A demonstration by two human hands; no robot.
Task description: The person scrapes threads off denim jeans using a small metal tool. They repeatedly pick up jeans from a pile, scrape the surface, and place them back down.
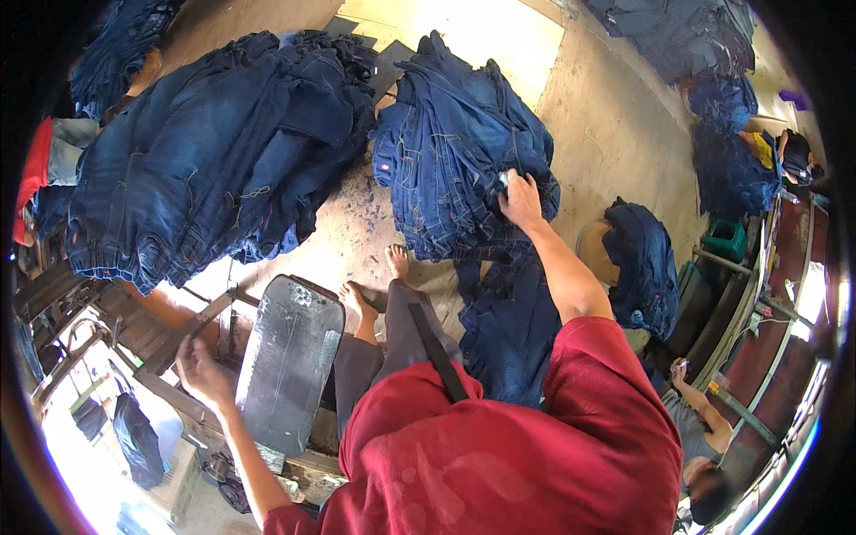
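My right hand (522,201) is closed around a small whitish object (505,178), mostly hidden by the fingers. It rests at the right side of a tall pile of dark blue jeans (437,143) with loose threads hanging from it. Off to the left, my left hand (203,370) hangs in the air with nothing in it, slightly blurred, its fingers stretched out. Nearest to it is a dark, worn board with rounded corners (290,361), which the hand does not touch.
A larger jeans heap (223,152) lies at the left. More jeans hang below the pile (508,330) and over a round stool (596,252). Wooden frames (152,348) stand at lower left. A green plastic stool (727,239) and other people (704,428) are on the right.
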